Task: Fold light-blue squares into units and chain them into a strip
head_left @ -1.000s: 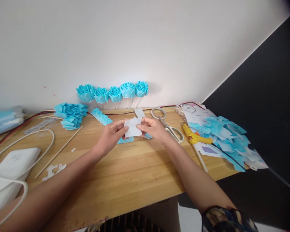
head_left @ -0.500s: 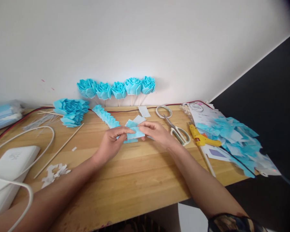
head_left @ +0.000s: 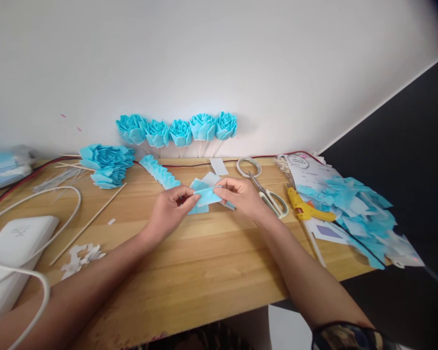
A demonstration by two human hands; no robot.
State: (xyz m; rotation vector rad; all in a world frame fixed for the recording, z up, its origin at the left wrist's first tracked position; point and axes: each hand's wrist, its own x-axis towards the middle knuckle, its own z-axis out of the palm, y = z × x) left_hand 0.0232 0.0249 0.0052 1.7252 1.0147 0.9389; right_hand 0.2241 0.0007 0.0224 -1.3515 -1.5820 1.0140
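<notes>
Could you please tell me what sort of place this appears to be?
Probably a craft corner, though I cannot tell whether at home or in a workshop: handmade-looking blue flowers line the wall, and scissors and a yellow glue gun lie out.

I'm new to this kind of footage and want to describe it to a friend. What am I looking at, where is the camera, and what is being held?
There is no machine here, just a person's two bare hands. The view comes from one camera worn on that person's head, looking forward and down.

The left hand and right hand pinch opposite ends of a small blue piece above a wooden table.

Along the wall is a row of five blue flowers on sticks. On the table, toward the right, are a roll of tape, scissors, a yellow glue gun and a heap of blue scraps. Toward the left is a white box.
</notes>
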